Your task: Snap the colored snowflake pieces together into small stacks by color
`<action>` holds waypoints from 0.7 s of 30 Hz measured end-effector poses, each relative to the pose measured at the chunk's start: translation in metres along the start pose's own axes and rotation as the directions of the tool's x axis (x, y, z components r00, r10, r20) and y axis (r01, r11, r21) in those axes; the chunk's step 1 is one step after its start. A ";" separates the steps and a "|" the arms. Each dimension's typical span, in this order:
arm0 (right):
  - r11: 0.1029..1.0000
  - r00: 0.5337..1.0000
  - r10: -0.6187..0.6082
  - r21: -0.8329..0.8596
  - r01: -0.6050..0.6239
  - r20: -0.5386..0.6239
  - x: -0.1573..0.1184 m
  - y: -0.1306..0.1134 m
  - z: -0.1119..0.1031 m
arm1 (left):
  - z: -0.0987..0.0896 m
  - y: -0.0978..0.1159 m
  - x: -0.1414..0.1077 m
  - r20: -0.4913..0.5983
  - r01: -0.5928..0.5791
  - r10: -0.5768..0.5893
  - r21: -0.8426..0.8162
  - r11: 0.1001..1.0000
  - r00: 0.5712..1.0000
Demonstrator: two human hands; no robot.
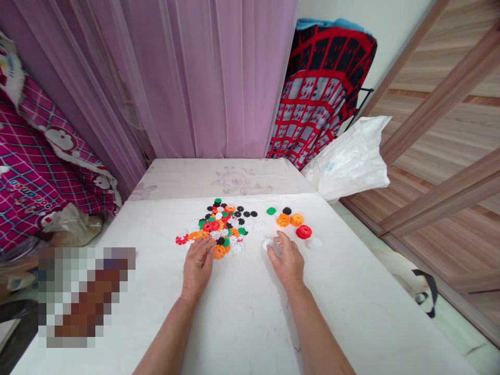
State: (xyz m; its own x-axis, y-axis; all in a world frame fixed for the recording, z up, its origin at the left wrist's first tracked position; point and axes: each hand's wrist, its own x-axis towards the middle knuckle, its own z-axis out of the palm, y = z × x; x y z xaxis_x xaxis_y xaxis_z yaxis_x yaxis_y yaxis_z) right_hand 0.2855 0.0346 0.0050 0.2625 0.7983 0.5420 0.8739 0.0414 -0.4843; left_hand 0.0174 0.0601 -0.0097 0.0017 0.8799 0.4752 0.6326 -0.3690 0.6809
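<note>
Hands well apart, centre of frame. Left hand (198, 264) has loosely bent fingers at the near edge of a mixed pile of plastic discs (219, 225); can't tell if it grips any. Right hand (289, 260) curls thumb and fingers at a white disc (267, 243), right of the pile; can't tell if pinched or only touched. Beyond and beside it, right of centre: green disc (271, 211), black disc (287, 211), orange discs (297, 219), red discs (303, 232), pale discs (314, 244). Risks: right knuckles could bump the red or orange discs; left fingers could drag loose pieces; the white disc, pale against the white tablecloth (242, 323), could slip or get missed.
</note>
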 end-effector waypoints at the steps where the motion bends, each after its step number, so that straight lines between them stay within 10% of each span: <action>1: 1.000 1.000 -0.018 -0.002 0.018 -0.014 -0.001 0.000 -0.002 | 0.000 0.000 0.000 -0.002 -0.002 0.002 0.001 1.000 1.000; 7: 0.995 0.973 0.007 -0.099 0.017 0.232 -0.023 -0.021 -0.013 | 0.001 0.000 0.001 -0.009 -0.014 0.014 -0.004 1.000 1.000; 12: 0.928 0.814 0.148 -0.363 0.082 0.561 -0.027 -0.059 -0.015 | 0.001 0.000 0.000 -0.015 0.001 -0.001 -0.005 1.000 1.000; 21: 0.865 0.697 0.323 -0.498 0.057 0.640 -0.001 -0.073 -0.016 | 0.000 -0.001 0.000 -0.008 0.015 -0.015 -0.006 1.000 1.000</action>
State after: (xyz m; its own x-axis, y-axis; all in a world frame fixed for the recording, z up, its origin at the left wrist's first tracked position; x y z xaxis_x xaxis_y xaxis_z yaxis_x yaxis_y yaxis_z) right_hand 0.2281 0.0211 0.0509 0.2036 0.9545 -0.2179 0.9748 -0.2184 -0.0461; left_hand 0.0173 0.0605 -0.0102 -0.0137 0.8830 0.4691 0.6281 -0.3574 0.6912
